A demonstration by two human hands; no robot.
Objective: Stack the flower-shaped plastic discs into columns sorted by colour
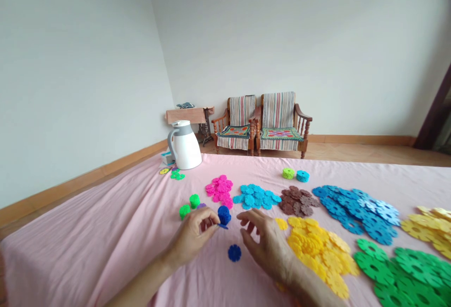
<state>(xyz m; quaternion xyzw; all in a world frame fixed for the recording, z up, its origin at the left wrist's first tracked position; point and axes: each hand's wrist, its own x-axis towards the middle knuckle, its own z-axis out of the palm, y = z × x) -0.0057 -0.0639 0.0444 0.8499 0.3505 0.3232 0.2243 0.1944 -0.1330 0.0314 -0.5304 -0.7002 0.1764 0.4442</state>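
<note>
Loose disc: a dark blue plastic flower disc [234,252] lies flat on the pink tablecloth [105,241], between the two hands, near the table's near edge.
Right hand: the right hand [262,246] has its fingers spread and half curled, grasping nothing. The palm faces down just above the cloth, and the wrist lies over the near side of the heap of yellow plastic flower discs [317,250].
Left hand: the left hand [195,234] pinches the edge of a thin dark blue pinched disc [222,226] between thumb and fingertips. The forearm rises from the near edge.
Stack: the short stack of dark blue discs [224,214] is just beyond the pinched disc; whether they touch I cannot tell.
Hidden: a small purple piece [201,206] is half covered by the left knuckles.
Farther: two bright green disc stacks [194,200], then a white plastic jug [185,145] at the far left corner.
</note>
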